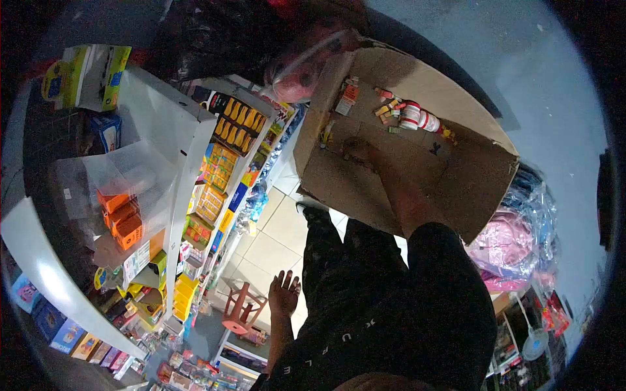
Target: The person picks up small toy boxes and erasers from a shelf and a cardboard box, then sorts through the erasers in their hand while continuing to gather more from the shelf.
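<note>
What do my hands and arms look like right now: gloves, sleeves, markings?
No gloves on the left hand or right hand, and both forearms are uncovered. The right arm ends in a black fabric short sleeve; the black top carries pale lettering.

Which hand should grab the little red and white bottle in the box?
Probably the left hand: it hangs empty, fingers spread, beside the leg. The right hand is pressed against the cardboard box, seemingly steadying it near the bottle.

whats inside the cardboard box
The cardboard box holds a red-and-white bottle and small loose packets. The right hand reaches in; its forearm covers part of the floor.
</note>
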The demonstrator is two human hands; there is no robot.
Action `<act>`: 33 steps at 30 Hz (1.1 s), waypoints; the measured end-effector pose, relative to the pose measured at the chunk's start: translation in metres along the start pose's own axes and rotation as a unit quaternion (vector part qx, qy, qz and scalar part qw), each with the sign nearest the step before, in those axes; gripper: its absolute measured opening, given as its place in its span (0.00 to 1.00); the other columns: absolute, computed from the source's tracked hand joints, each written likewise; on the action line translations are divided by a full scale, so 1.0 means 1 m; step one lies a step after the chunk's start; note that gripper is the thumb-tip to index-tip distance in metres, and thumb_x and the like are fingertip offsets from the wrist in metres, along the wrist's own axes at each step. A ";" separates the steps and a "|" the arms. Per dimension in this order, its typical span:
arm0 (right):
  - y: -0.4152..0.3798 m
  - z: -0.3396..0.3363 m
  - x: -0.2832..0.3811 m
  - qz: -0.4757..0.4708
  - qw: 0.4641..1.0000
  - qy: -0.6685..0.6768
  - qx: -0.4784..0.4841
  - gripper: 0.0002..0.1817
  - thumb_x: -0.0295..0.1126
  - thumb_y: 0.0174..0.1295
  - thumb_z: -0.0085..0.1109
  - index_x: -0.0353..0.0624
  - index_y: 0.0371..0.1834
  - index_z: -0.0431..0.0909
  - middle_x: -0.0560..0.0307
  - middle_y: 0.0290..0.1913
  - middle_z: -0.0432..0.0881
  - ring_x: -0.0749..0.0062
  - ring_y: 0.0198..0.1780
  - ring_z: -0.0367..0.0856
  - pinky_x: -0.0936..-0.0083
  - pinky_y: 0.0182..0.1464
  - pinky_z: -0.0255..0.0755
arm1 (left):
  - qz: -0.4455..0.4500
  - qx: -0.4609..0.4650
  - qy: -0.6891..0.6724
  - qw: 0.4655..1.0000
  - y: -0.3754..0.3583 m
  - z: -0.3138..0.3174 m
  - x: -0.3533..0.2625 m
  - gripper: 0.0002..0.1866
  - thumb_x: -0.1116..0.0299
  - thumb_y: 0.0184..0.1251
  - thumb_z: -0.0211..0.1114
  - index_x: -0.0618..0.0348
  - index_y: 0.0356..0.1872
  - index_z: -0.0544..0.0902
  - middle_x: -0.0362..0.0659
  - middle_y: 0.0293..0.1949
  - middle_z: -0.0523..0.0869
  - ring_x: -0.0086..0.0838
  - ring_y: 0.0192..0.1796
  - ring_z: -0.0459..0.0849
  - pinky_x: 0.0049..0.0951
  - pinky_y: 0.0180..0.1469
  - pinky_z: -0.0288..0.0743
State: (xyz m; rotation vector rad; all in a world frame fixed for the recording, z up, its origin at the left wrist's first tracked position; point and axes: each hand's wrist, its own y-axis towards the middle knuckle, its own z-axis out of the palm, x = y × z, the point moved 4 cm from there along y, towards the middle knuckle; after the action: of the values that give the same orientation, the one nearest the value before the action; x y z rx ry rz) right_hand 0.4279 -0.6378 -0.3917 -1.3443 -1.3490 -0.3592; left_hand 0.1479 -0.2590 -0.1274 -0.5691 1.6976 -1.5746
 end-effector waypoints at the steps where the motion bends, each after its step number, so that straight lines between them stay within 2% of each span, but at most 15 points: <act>1: 0.001 0.001 0.007 0.019 0.999 -0.026 0.002 0.14 0.36 0.64 0.55 0.42 0.48 0.73 0.54 0.37 0.79 0.67 0.38 0.77 0.63 0.43 0.73 | 0.013 0.015 0.002 1.000 0.005 -0.009 0.004 0.24 0.52 0.75 0.52 0.51 0.64 0.68 0.45 0.55 0.79 0.41 0.51 0.79 0.42 0.53 0.73; 3: 0.005 0.002 0.021 0.047 0.995 -0.092 -0.003 0.15 0.36 0.65 0.54 0.41 0.51 0.72 0.52 0.38 0.79 0.65 0.39 0.78 0.62 0.44 0.74 | 0.042 0.046 0.005 0.998 0.025 -0.042 0.015 0.23 0.52 0.75 0.52 0.51 0.63 0.68 0.45 0.54 0.79 0.41 0.50 0.79 0.42 0.52 0.74; 5: 0.005 0.009 0.030 0.074 0.984 -0.160 -0.008 0.17 0.36 0.65 0.53 0.41 0.53 0.70 0.51 0.40 0.80 0.63 0.40 0.79 0.61 0.44 0.74 | -0.058 0.057 -0.214 0.973 0.028 -0.048 0.020 0.23 0.52 0.75 0.52 0.52 0.63 0.68 0.45 0.54 0.79 0.41 0.49 0.79 0.42 0.52 0.74; 6: 0.004 0.013 0.033 0.088 0.977 -0.192 -0.010 0.17 0.36 0.65 0.53 0.41 0.55 0.70 0.50 0.40 0.80 0.62 0.41 0.79 0.60 0.45 0.74 | -0.167 0.050 -0.421 0.890 0.023 -0.044 0.019 0.23 0.52 0.75 0.52 0.52 0.64 0.68 0.45 0.54 0.79 0.41 0.49 0.79 0.42 0.52 0.74; 8: 0.001 0.020 0.038 0.114 0.964 -0.238 -0.017 0.19 0.36 0.66 0.52 0.40 0.57 0.68 0.49 0.42 0.80 0.60 0.42 0.80 0.59 0.45 0.75 | -0.263 0.043 -0.605 0.750 0.017 -0.036 0.018 0.24 0.52 0.75 0.52 0.52 0.65 0.67 0.45 0.55 0.79 0.41 0.50 0.79 0.42 0.52 0.73; 15: 0.014 -0.006 0.064 0.181 0.954 -0.237 -0.045 0.25 0.35 0.68 0.49 0.39 0.66 0.64 0.44 0.46 0.82 0.53 0.46 0.83 0.54 0.48 0.76 | -0.265 0.070 -0.637 0.720 0.027 -0.059 0.021 0.27 0.51 0.76 0.49 0.52 0.69 0.64 0.46 0.60 0.75 0.41 0.53 0.77 0.42 0.54 0.72; 19: 0.029 -0.014 0.058 0.110 0.971 -0.178 -0.114 0.27 0.35 0.68 0.49 0.38 0.69 0.61 0.41 0.49 0.81 0.51 0.48 0.82 0.53 0.49 0.76 | -0.329 0.095 -0.730 0.591 0.028 -0.067 0.025 0.24 0.53 0.77 0.45 0.48 0.69 0.68 0.42 0.70 0.67 0.36 0.68 0.67 0.42 0.68 0.59; 21: 0.044 0.004 0.035 0.059 0.969 -0.207 -0.124 0.28 0.36 0.69 0.49 0.38 0.70 0.59 0.40 0.54 0.77 0.48 0.52 0.80 0.53 0.52 0.75 | -0.308 0.092 -0.661 0.678 0.031 -0.068 0.029 0.24 0.53 0.77 0.45 0.47 0.69 0.68 0.41 0.72 0.66 0.36 0.70 0.66 0.42 0.70 0.57; 23: 0.059 0.025 0.013 0.008 0.963 -0.234 -0.134 0.29 0.37 0.70 0.48 0.38 0.71 0.57 0.38 0.59 0.73 0.45 0.56 0.77 0.52 0.54 0.74 | -0.202 0.064 -0.422 0.881 0.021 -0.048 0.030 0.25 0.52 0.77 0.46 0.49 0.69 0.66 0.44 0.67 0.69 0.38 0.63 0.71 0.42 0.64 0.63; 25: 0.058 0.024 0.025 0.024 0.970 -0.206 -0.127 0.29 0.39 0.71 0.48 0.37 0.71 0.56 0.36 0.63 0.69 0.43 0.59 0.75 0.51 0.57 0.73 | -0.071 0.026 -0.137 0.988 0.008 -0.027 0.023 0.26 0.51 0.77 0.47 0.51 0.70 0.64 0.46 0.63 0.73 0.41 0.56 0.75 0.43 0.57 0.69; 26: 0.043 0.011 0.062 0.068 0.977 -0.164 -0.116 0.30 0.39 0.71 0.48 0.37 0.71 0.56 0.34 0.64 0.67 0.41 0.60 0.74 0.50 0.58 0.72 | -0.001 0.004 0.014 1.000 0.005 -0.025 0.017 0.27 0.51 0.77 0.48 0.52 0.70 0.63 0.47 0.61 0.75 0.42 0.53 0.77 0.43 0.54 0.72; 28: 0.044 0.017 0.059 0.071 0.965 -0.207 -0.143 0.31 0.40 0.69 0.51 0.37 0.71 0.56 0.32 0.66 0.64 0.40 0.62 0.72 0.49 0.60 0.71 | -0.012 0.000 0.012 1.000 0.007 -0.031 0.018 0.27 0.51 0.77 0.47 0.52 0.70 0.63 0.47 0.62 0.74 0.41 0.53 0.77 0.43 0.54 0.72; 29: 0.060 0.044 0.011 0.031 0.939 -0.290 -0.181 0.33 0.40 0.68 0.53 0.37 0.71 0.56 0.31 0.66 0.63 0.40 0.62 0.71 0.49 0.61 0.71 | -0.017 -0.001 0.012 1.000 0.008 -0.034 0.019 0.26 0.52 0.77 0.46 0.52 0.70 0.63 0.47 0.62 0.74 0.41 0.53 0.77 0.42 0.54 0.72; 30: 0.061 0.044 0.022 -0.010 0.904 -0.369 -0.217 0.34 0.41 0.67 0.55 0.37 0.72 0.56 0.30 0.67 0.62 0.39 0.63 0.71 0.48 0.61 0.70 | -0.010 0.006 0.014 1.000 0.010 -0.037 0.019 0.26 0.52 0.77 0.46 0.52 0.70 0.63 0.47 0.63 0.73 0.41 0.54 0.77 0.43 0.55 0.71; 33: 0.066 0.028 0.033 0.177 0.968 -0.128 -0.125 0.36 0.41 0.65 0.58 0.36 0.71 0.55 0.27 0.65 0.62 0.37 0.65 0.69 0.50 0.62 0.70 | 0.004 0.017 0.020 1.000 0.011 -0.046 0.022 0.26 0.52 0.78 0.45 0.52 0.70 0.62 0.47 0.65 0.71 0.42 0.57 0.75 0.43 0.57 0.70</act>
State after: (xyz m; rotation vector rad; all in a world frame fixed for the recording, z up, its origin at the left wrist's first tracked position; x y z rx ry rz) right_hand 0.4792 -0.5789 -0.4050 -1.8593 -1.2664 -0.1153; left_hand 0.1009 -0.2446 -0.1438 -0.5165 1.6968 -1.6165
